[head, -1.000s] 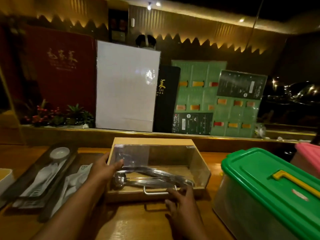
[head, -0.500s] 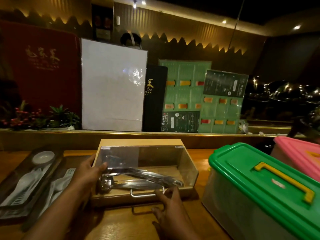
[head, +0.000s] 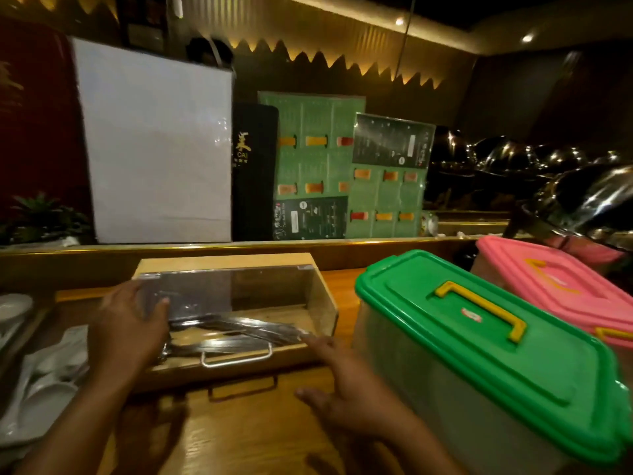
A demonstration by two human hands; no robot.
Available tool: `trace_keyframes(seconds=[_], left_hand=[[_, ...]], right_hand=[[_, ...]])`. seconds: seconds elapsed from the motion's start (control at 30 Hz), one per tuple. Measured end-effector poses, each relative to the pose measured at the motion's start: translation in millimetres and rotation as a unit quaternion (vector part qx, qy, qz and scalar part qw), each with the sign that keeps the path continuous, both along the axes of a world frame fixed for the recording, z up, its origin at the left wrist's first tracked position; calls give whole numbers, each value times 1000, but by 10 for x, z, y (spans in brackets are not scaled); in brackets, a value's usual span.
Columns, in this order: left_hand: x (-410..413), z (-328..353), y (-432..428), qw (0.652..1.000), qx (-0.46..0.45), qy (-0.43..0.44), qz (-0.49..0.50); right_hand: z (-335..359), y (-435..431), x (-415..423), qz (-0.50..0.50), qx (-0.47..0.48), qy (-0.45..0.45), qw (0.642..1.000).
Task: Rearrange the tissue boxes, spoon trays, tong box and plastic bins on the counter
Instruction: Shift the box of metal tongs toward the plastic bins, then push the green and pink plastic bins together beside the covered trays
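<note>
Head view: rearrangement judged mid-course. Tong box (head: 236, 313), wooden with clear lid, sits centre on the counter (head: 239, 426) and holds metal tongs (head: 239, 332). Left hand (head: 128, 323) lies flat on its left end, fingers spread. Right hand (head: 346, 389) touches its near right corner, fingers loosely spread. Spoon tray (head: 41, 378) with white spoons lies left. Green-lidded plastic bin (head: 479, 358) and pink-lidded bin (head: 561, 286) stand right, contents unseen. No tissue boxes in view.

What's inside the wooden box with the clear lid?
Metal tongs lie on the floor of the wooden box. The left hand covers the box's left end, so anything there is hidden.
</note>
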State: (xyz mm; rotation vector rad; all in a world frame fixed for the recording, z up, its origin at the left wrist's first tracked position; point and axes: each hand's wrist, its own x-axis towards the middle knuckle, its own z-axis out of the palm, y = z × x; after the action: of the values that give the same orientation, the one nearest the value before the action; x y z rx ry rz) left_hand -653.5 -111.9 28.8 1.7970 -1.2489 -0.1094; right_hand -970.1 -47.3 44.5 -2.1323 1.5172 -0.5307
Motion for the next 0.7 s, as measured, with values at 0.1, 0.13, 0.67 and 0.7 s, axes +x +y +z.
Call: trace_keyframes(seconds=[0.1, 0.13, 0.67, 0.7], left_hand=[[-491, 47, 93, 997, -37, -59, -40], [-700, 88, 158, 993, -52, -87, -52], [-4141, 198, 1440, 940, 4, 208, -269], [-4228, 185, 1441, 940, 6, 224, -257]], right_hand=[[337, 145, -478, -9, -100, -34, 994], [447, 209, -634, -15, -131, -47, 990], [290, 582, -3736, -51, -258, -33, 964], [223, 596, -3794, -31, -256, -32, 966]])
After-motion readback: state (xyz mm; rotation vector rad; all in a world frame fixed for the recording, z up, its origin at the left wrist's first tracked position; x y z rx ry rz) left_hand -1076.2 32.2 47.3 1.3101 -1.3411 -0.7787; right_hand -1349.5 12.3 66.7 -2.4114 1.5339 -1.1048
